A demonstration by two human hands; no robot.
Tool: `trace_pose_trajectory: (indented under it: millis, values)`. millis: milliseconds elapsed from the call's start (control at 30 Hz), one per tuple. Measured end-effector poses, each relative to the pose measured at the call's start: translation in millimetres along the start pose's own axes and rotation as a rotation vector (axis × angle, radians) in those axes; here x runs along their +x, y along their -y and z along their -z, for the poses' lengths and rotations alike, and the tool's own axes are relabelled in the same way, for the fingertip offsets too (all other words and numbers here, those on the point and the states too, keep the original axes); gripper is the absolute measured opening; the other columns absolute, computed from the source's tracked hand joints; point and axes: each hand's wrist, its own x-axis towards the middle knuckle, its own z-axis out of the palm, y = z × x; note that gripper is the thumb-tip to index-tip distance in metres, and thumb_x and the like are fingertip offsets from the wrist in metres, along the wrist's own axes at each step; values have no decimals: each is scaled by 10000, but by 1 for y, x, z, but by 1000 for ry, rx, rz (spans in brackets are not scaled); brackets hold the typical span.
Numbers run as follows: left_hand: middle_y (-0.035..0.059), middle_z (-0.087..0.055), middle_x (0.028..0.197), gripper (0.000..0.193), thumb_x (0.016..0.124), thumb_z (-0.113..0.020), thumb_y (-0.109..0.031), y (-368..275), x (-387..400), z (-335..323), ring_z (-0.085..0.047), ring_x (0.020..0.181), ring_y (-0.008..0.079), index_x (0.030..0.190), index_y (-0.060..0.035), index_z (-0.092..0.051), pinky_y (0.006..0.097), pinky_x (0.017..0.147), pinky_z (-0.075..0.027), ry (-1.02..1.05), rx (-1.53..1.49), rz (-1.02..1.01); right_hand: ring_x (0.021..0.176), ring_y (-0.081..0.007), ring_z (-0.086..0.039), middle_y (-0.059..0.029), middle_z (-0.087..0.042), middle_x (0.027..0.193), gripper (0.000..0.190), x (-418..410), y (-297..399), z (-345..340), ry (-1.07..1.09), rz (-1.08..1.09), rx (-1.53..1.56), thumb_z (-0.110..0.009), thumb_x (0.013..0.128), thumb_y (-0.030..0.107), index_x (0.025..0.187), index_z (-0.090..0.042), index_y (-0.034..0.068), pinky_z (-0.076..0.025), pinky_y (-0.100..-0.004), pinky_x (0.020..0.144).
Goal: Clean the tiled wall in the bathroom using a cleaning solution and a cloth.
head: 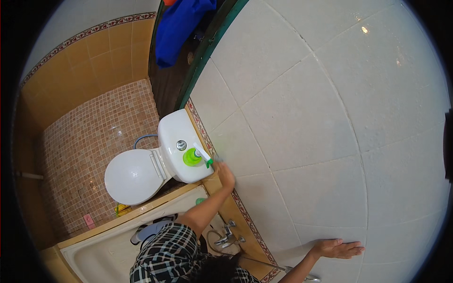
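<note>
My left hand [225, 175] is blurred against the tiled wall, at the patterned border beside the toilet tank [173, 127]. Its fingers are partly hidden behind the nozzle of a spray bottle, and whether they grip anything is unclear. That green spray bottle [191, 157] with a white trigger head stands on the tank lid, near the chrome flush button [181, 145]. Farther right, my right hand [338, 249] lies flat on the pale wall tiles [304, 198], palm to the wall and holding nothing.
My feet are in a bathtub [95, 261] with a chrome mixer tap [226, 238] and hose. A closed toilet lid [132, 177] stands beyond its rim. A yellow item [122, 209] and a pink item [89, 221] lie on the mosaic floor [85, 141]. Blue cloth [180, 32] hangs at the green-framed door.
</note>
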Motion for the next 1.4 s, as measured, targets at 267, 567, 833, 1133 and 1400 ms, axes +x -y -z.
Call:
trace_pose_trajectory:
  millis: [267, 567, 833, 1133, 1400]
  values:
    - [232, -114, 1545, 577, 1026, -231, -323, -25, -54, -36, -66, 1434, 368, 1439, 79, -224, 403, 1172, -56, -166, -152, 149, 1441, -327, -149, -134, -180, 1557, 555, 7, -27, 0, -25, 78, -75, -213, 1017, 362, 1486, -245, 66, -141, -523, 1118]
    - [281, -35, 1537, 546, 1005, -254, -228, -62, -121, -26, -15, 1420, 450, 1445, 84, -171, 514, 1147, -28, 28, -12, -517, 1434, -316, -186, -135, -225, 1543, 549, 8, -18, -2, -46, 71, -37, -248, 1009, 342, 1471, -277, 45, -144, -503, 1135]
    - [290, 0, 1541, 581, 943, -436, -189, -313, -113, -4, -2, 1403, 508, 1489, -102, -258, 675, 1049, 11, 169, 0, -1127, 1442, -304, -169, -149, -204, 1549, 555, 10, -15, 7, -39, 24, -42, -247, 1001, 341, 1476, -271, 55, -100, -486, 1150]
    - [167, -113, 1571, 516, 918, -532, -321, -322, -152, -7, -23, 1442, 400, 1419, -253, -431, 626, 1090, -8, 452, 197, -1689, 1443, -356, -144, -160, -218, 1548, 554, 8, -25, 12, 38, -55, 11, -295, 981, 326, 1481, -276, 91, -24, -517, 1140]
    - [121, -160, 1567, 444, 930, -462, -338, -424, -116, -11, -78, 1432, 393, 1370, -282, -488, 633, 1085, -35, 295, 328, -1890, 1420, -403, -186, -172, -258, 1529, 539, 6, -23, 7, 52, -120, 26, -314, 959, 340, 1454, -338, 128, -48, -573, 1131]
